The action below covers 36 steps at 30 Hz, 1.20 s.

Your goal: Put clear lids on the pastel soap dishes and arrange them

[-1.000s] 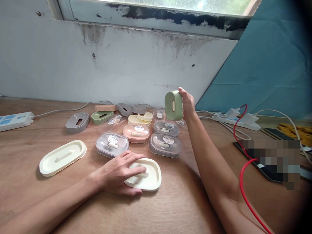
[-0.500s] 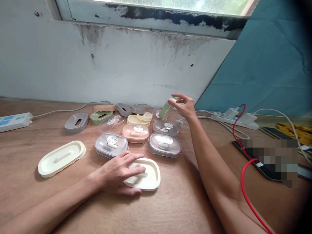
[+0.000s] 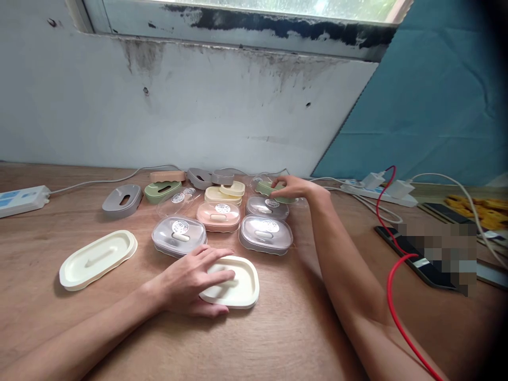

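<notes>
My left hand [image 3: 194,280] lies over the left end of a cream oval plastic tray [image 3: 244,288], its thumb along the front edge and a finger on the raised middle. At the back, my right hand [image 3: 291,188] grips a green oval plastic cover [image 3: 264,187], low behind the grey boxes; the fingers partly hide it. Grey boxes with clear lids [image 3: 265,233] and a peach box [image 3: 218,217] with a clear lid stand between my hands. Another cream oval tray [image 3: 99,259] lies to the left.
Grey [image 3: 121,201], green [image 3: 156,193] and peach [image 3: 166,176] covers sit at back left. Cream pieces [image 3: 216,196] lie mid-back. Power strips [image 3: 24,200] and white cables are at both sides. A red cable [image 3: 391,286] crosses the right forearm's side, near a dark phone-like device [image 3: 420,264].
My right hand has lowered the green cover from a raised, tilted position to a nearly level one at the back of the table. My left hand stays on the cream tray.
</notes>
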Available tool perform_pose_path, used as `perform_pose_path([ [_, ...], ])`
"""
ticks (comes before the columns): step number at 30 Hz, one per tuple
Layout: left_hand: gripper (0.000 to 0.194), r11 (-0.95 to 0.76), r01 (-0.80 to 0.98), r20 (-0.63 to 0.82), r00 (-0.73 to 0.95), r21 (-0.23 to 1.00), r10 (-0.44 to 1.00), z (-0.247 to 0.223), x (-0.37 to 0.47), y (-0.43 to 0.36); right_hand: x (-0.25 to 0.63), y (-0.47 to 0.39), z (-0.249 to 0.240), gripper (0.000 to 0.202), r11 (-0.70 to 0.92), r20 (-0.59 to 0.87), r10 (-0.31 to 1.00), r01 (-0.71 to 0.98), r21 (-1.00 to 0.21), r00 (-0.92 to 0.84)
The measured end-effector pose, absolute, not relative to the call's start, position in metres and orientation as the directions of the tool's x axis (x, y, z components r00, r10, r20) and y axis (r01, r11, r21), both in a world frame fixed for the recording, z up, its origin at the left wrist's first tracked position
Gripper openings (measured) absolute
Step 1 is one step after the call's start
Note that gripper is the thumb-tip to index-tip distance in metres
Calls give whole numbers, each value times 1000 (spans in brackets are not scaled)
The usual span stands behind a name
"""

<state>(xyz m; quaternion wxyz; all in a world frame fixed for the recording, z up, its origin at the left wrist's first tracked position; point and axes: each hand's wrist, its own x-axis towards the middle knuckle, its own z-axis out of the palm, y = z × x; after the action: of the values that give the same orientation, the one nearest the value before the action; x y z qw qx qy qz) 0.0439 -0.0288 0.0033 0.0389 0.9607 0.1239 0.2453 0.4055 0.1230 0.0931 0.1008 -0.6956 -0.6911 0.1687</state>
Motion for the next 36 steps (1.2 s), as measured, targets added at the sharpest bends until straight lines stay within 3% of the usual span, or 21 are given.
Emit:
perform_pose_path([
  [6,52,-965,221,455,852,140,261,4,43,-29,398,122,92,42,-18,-33,999,932,-362,6],
  [13,52,-968,203,472,845,148,249,4,43,-29,403,125,96,46,8,283,954,934,-356,100],
  [16,53,-962,224,454,848,160,273,3,42,-30,402,123,97,62,16,335,936,937,-350,109],
  [22,57,-934,270,363,867,232,341,4,41,-31,393,112,115,87,38,287,936,751,-659,204],
  [25,58,-927,249,340,877,281,339,8,41,-31,380,96,138,80,190,353,928,661,-726,122],
  [28,61,-914,235,336,876,331,347,9,40,-32,359,67,160,60,369,414,908,584,-723,-61],
  [30,62,-888,242,355,850,392,389,6,40,-33,345,42,170,57,412,317,911,560,-719,-263],
  [33,68,-845,215,437,778,490,451,0,40,-32,329,4,174,67,369,-77,830,647,-668,-553],
  [36,80,-836,140,506,739,530,445,-4,42,-30,318,-25,167,74,399,-318,729,754,-521,-606],
])
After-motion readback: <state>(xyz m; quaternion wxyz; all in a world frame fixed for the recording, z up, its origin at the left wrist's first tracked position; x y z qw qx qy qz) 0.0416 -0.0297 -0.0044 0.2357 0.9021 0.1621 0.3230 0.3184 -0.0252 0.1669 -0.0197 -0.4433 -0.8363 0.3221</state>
